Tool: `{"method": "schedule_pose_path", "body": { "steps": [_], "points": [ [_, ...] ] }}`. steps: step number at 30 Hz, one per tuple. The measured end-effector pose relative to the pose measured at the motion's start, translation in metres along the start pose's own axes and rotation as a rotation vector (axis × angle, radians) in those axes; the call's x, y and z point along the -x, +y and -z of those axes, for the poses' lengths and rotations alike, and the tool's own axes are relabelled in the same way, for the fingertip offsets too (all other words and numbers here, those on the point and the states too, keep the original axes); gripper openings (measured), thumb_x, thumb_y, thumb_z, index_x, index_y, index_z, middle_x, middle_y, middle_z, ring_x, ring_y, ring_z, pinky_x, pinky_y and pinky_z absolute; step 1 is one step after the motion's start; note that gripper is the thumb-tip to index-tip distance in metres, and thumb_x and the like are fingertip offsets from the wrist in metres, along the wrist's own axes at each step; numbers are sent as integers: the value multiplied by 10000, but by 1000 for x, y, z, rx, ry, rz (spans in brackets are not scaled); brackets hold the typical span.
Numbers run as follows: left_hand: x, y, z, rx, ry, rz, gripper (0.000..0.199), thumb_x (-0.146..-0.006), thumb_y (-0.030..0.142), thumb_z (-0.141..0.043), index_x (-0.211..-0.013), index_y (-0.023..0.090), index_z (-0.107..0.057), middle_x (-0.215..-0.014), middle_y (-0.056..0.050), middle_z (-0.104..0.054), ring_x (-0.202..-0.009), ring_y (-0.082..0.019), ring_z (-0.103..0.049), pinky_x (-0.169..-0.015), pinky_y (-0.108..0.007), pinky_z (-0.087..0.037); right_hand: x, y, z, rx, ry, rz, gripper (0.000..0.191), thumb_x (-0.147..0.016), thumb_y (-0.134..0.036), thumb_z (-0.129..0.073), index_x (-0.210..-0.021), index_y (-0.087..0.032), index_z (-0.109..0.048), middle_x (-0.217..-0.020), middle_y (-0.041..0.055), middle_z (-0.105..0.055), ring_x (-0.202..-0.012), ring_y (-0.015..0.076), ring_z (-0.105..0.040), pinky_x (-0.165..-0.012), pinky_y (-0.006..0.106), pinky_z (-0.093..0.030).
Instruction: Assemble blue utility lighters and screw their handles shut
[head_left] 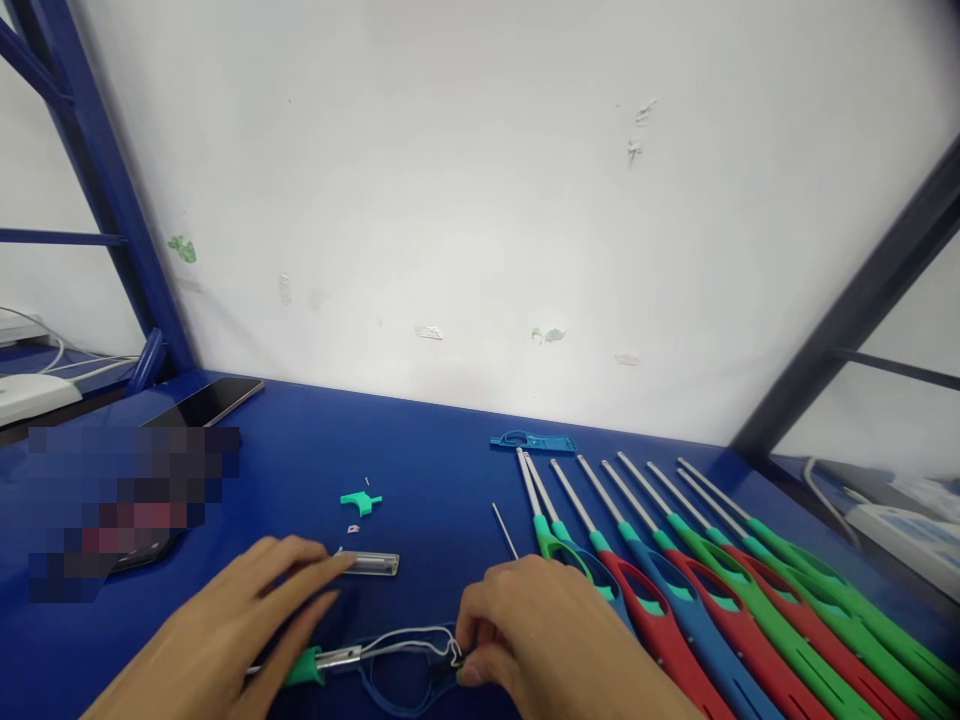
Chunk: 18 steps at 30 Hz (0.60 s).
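Note:
An opened blue lighter casing (pixel 397 702) lies at the bottom centre, with a white wire (pixel 409 632) looping over it. My right hand (pixel 517 630) pinches a small black part (pixel 450 660) at the wire's end. My left hand (pixel 262 610) is at the metal tube and green collar (pixel 306 668), its fingers apart; the index fingertip is by a clear fuel tank (pixel 371 564). Beyond it lie a green trigger (pixel 361 501), a tiny pinkish piece (pixel 353 529) and a tiny pin (pixel 367 481).
Several long-nosed lighters (pixel 712 590) in red, blue and green line the right side. A blue casing half (pixel 534 441) lies at the back, and a thin metal rod (pixel 505 530) nearer. A phone (pixel 214 400) is at the back left, before the white wall.

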<state>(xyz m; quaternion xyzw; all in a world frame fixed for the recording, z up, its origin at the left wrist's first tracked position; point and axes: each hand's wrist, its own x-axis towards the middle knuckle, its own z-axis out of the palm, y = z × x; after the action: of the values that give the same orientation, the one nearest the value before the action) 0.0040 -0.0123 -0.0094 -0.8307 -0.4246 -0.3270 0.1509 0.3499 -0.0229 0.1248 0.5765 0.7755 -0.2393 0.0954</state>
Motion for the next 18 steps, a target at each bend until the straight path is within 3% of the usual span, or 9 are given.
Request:
{"method": "schedule_pose_path", "body": {
  "steps": [2, 6, 9, 11, 14, 18],
  "points": [
    [-25, -11, -3, 65, -95, 81, 586, -1384, 676, -440, -1501, 399, -944, -1356, -45, -934, -1203, -222, -937, -1045, -243, -743, 0, 1, 0, 1, -6, 0, 188, -1083, -325, -1027, -1253, -400, -1058, -1252, 19, -1041, -1204, 342, -973, -810, 344, -522],
    [-65, -46, -22, 70, -150, 126, 692, -1357, 750, -402, -1470, 357, -960, -1344, -95, -911, -1138, -274, -908, -975, -358, -750, -1, 1, 3, 9, -12, 7, 170, -1092, -339, -1019, -1249, -387, -1065, -1273, 31, -1041, -1202, 343, -974, -796, 341, -515],
    [-79, -67, -36, 84, -207, 119, 681, -1335, 762, -486, -1264, 274, -955, -1254, -102, -905, -1084, -271, -881, -919, -406, -730, -2, -1, 6, 18, -13, 15, 166, -1084, -325, -1015, -1231, -384, -1067, -1260, 33, -1043, -1184, 335, -974, -783, 335, -509],
    [-84, -72, -36, 96, -235, 111, 638, -1328, 740, -563, -1121, 238, -897, -1170, -81, -900, -1003, -238, -853, -847, -384, -690, -3, -4, 8, 28, -15, 19, 153, -1071, -325, -1016, -1201, -388, -1067, -1247, 28, -1043, -1153, 325, -971, -754, 331, -494],
    [-90, -65, -19, 101, -210, 114, 646, -1341, 699, -491, -1070, 273, -894, -1111, -57, -912, -952, -246, -870, -797, -383, -661, -4, -8, 10, 50, -11, 20, 142, -1057, -339, -1019, -1181, -390, -1066, -1235, 31, -1040, -1118, 312, -959, -715, 325, -465],
    [-77, -29, 10, 125, -109, 112, 633, -1339, 761, -488, -1162, 349, -935, -1165, -1, -953, -1019, -245, -928, -930, -345, -700, -8, -8, 11, 78, -23, 31, 134, -1016, -318, -1031, -1127, -386, -1060, -1151, 21, -1028, -1017, 296, -935, -671, 323, -445]
  ]
}}
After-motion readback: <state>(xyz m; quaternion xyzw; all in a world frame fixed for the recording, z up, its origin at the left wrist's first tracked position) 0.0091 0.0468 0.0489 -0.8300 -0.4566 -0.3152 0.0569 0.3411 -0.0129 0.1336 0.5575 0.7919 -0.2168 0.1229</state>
